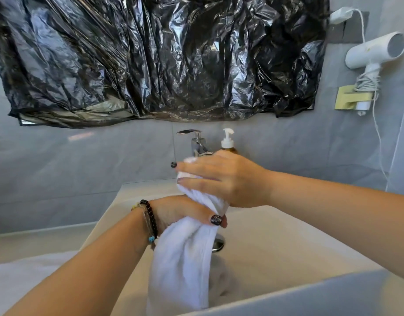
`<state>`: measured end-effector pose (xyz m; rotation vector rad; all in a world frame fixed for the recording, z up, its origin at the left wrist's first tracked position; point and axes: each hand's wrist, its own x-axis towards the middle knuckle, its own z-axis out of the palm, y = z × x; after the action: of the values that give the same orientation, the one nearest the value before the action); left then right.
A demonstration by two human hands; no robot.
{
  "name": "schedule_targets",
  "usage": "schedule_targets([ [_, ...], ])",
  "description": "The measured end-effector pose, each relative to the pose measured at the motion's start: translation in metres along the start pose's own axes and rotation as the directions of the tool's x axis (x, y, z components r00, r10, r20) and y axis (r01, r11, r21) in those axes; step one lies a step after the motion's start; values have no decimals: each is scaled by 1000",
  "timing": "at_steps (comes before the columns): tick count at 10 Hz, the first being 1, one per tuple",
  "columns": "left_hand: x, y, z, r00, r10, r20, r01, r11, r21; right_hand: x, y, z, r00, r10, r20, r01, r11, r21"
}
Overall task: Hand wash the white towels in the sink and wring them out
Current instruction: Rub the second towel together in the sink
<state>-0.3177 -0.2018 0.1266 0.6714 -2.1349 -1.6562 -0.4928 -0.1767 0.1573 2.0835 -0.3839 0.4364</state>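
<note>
We hold the white towel [185,252] above the sink [276,254], in front of the chrome faucet [197,142]. Our left hand [182,213] is curled tight around the twisted neck of the cloth, thumb pressed across it, just above the sink drain [218,244]. Our right hand [221,179] wraps the upper bunch of the towel, its fingers lying long across the cloth and bending round the far side, directly in front of the faucet. Below the left hand the rest of the towel hangs loose into the basin, where more pale cloth seems to lie on the bottom, too blurred to tell apart.

We judge the towel soft and limp, and heavy if soaked; it will sag and stretch rather than hold any shape. Terry gives good friction, so slipping is unlikely unless soap is left in it. The best hold for wringing is as we have it: two fists close together on the rope-like twisted part, turning in opposite ways, then shifting down to the hanging length. A pump soap bottle [228,140] stands just beside the faucet.
</note>
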Motion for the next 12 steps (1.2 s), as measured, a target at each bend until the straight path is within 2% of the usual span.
schedule_targets([
  [1, 3, -3, 3, 998, -52, -26, 55, 988, 143, -1, 3, 8, 962, -4, 272, -17, 997, 74],
  [2, 15, -6, 16, 973, -93, -210, 172, 902, 396, -7, -2, 4, 789, 159, 593, -167, 985, -41],
  [3, 28, -13, 30, 889, -64, -453, 368, 689, 624, -2, -11, 8, 571, 299, 764, -316, 940, -132],
  [4, 35, -23, 31, 881, 13, -473, 393, 539, 745, 1, -14, 14, 441, 350, 826, -474, 873, -117],
  [5, 31, -24, 27, 884, 59, -464, 395, 436, 808, 4, -11, 21, 286, 317, 904, -635, 769, -69],
  [6, 28, -19, 29, 881, 168, -443, 355, 386, 852, 3, 0, 24, 197, 250, 948, -778, 629, -5],
  [7, 27, -15, 25, 845, 293, -448, 345, 342, 874, 4, 13, 22, 134, 206, 969, -868, 497, 15],
  [8, 26, -14, 21, 801, 397, -449, 322, 347, 881, 6, 22, 16, 104, 198, 975, -901, 433, 8],
  [9, 23, -13, 17, 764, 406, -501, 246, 534, 809, 2, 31, 8, 119, 204, 972, -935, 354, 40],
  [10, 22, -15, 5, 816, 292, -499, 59, 816, 575, -8, 39, 2, 174, 249, 953, -964, 240, 113],
  [11, 14, -17, -2, 937, 142, -318, -25, 938, 344, -24, 42, -1, 201, 375, 905, -979, 64, 191],
  [12, 9, -21, -6, 978, 46, -204, -45, 999, 12, -40, 41, 2, 195, 517, 833, -911, -220, 349],
])
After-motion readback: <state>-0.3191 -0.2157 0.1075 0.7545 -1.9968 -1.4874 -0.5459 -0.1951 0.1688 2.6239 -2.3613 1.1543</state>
